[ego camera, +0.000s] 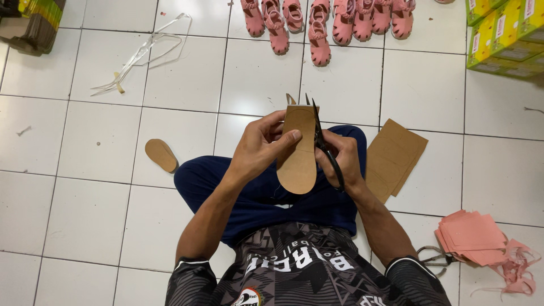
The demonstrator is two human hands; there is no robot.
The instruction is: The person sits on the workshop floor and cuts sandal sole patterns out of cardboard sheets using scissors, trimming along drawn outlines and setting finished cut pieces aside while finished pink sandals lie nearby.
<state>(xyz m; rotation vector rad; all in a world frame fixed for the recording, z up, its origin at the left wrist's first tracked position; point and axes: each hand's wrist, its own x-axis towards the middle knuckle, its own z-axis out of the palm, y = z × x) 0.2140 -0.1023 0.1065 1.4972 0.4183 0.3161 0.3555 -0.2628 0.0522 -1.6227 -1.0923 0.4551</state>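
Note:
My left hand (262, 144) pinches a brown cardboard piece (298, 153) with a rounded, sole-shaped lower end, thumb across its face. My right hand (341, 158) holds black scissors (324, 141), whose blades run up along the cardboard's right edge, tips above its top. Both hands are over my lap; I sit cross-legged on the white tiled floor in dark blue trousers (226, 175).
A cut brown sole shape (161, 154) lies on the floor to the left. Brown cardboard sheets (396, 156) lie to my right. Pink cut pieces and scraps (481, 238) with a second pair of scissors (433, 258) sit lower right. Several pink sandals (323, 25) line the top; yellow boxes (504, 34) top right; plastic strapping (141, 54) upper left.

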